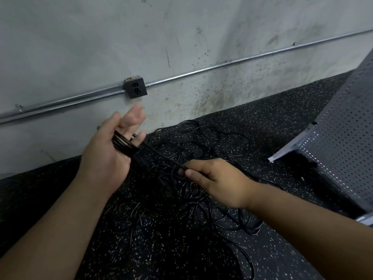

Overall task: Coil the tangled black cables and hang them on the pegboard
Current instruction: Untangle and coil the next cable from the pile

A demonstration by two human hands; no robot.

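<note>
Progress: early.
- A small coil point(123, 144) of a few turns sits wound round the left hand point(107, 158). That is the only tidy cable in sight.
- Most of the black tangle point(181, 209) lies loose on the speckled floor point(262, 118), spreading from near the wall base to under both forearms. Loops cross each other, and I cannot tell how many separate cables there are.
- Nothing hangs on the visible part of the pegboard point(347, 134). It stands tilted at the right edge, well apart from the hands.
- Judged left to do: the bulk of the winding, freeing the knots, every hanging step.

Hands:
- Left hand is raised, palm toward the camera, fingers straight and slightly spread. The turns wrap across the fingers near their bases. It serves as the former for the coil.
- Right hand is lower and to the right, thumb and fingertips pinching a cable strand point(161, 156). The strand runs taut from that pinch up to the coil.
- Wall socket point(134, 87) is just above the left fingertips, with nothing plugged in.
</note>
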